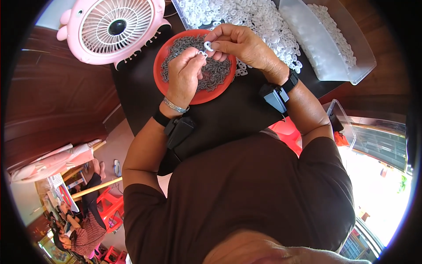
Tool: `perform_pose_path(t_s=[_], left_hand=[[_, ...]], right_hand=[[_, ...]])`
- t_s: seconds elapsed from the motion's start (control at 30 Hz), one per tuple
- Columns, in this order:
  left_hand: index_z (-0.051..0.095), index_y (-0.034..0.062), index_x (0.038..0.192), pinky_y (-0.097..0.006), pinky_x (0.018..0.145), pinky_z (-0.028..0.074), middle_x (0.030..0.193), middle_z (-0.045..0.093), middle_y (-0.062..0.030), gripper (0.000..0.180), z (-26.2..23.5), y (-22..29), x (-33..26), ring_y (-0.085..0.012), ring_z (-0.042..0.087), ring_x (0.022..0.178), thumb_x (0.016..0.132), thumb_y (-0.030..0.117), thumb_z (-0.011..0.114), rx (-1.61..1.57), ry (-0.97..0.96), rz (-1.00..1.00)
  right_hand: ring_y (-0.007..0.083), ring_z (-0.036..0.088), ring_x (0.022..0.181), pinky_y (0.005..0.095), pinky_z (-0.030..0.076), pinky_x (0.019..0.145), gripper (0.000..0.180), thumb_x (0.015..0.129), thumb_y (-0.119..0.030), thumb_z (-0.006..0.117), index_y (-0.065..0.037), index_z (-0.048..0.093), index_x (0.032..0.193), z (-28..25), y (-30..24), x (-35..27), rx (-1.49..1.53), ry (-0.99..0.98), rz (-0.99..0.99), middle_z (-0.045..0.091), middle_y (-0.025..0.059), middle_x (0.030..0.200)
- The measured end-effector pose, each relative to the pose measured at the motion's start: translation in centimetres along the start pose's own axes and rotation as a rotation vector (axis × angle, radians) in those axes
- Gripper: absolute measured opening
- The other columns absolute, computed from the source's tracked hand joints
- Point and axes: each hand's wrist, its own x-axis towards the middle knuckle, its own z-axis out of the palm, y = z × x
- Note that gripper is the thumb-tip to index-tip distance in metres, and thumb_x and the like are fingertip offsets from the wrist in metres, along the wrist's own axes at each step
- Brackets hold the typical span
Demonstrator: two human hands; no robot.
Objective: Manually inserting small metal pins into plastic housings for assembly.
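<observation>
Both hands meet over a red bowl (202, 99) filled with small grey screw-like pieces (216, 74). My left hand (183, 74) pinches a small white plastic piece (202, 54) between thumb and fingertips. Just above it, my right hand (237, 45) grips a white oval ring-shaped piece (208, 46) in the same way. The two white pieces are close together; whether they touch cannot be made out. Anything finer inside the left fingers is hidden.
Behind the bowl, a heap of white plastic pieces (246, 15) spreads over the black table (228, 119). A clear bin (362, 72) with more lies at the back right. A pink fan (116, 27) stands at the left. Another person (90, 233) sits at the far lower left.
</observation>
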Motion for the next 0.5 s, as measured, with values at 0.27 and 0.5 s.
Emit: perform_pose_path(t_s=[0.27,0.5], left_hand=[[0.055,-0.0006,0.073,-0.022,0.046,0.037,0.063,0.053,-0.0006,0.019,0.02,-0.58,0.14,-0.0054,0.045,0.050,0.085,0.013,0.053,-0.039,0.034,-0.012],[0.055,-0.0001,0.071,-0.022,0.046,0.037,0.061,0.052,-0.0001,0.018,0.01,-0.07,0.04,-0.0058,0.046,0.049,0.084,0.012,0.053,-0.001,0.038,-0.027]], right_hand=[[0.0061,0.059,0.078,0.0198,0.050,0.072,0.018,0.091,-0.008,0.055,0.000,0.059,0.107,0.50,-0.25,-0.22,-0.104,0.038,-0.059,0.064,0.0025,0.087],[0.0067,0.060,0.084,0.0205,0.050,0.077,0.018,0.092,-0.006,0.054,0.002,0.059,0.107,0.37,0.04,-0.27,-0.133,0.036,-0.110,0.064,0.0036,0.089]])
